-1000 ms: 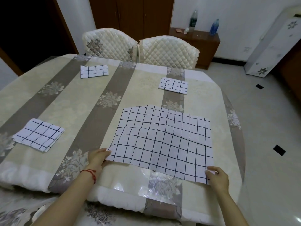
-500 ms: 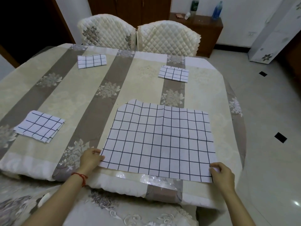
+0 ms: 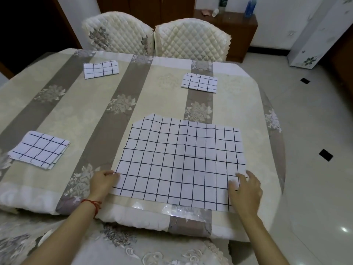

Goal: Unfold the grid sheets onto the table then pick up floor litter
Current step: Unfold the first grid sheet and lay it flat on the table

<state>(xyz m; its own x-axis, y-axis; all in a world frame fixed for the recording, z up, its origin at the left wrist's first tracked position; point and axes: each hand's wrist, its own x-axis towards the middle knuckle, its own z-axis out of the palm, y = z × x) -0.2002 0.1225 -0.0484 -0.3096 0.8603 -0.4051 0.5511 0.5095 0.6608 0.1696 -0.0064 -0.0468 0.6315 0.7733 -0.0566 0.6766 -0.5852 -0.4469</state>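
A white sheet with a black grid lies unfolded and flat on the table, near its front edge. My left hand pinches the sheet's near left edge. My right hand rests on the near right corner with fingers spread, palm down. Three folded grid sheets lie elsewhere on the table: one at the left, one at the far left, one at the far right.
Two quilted cream chairs stand behind the table. A wooden cabinet with bottles is at the back. Pale tiled floor with small dark diamond inlays lies to the right. A white appliance stands at the far right.
The sheet has been drawn toward the front edge and laid flat. My right hand let go of the corner and now lies open on it. The left hand keeps its hold.
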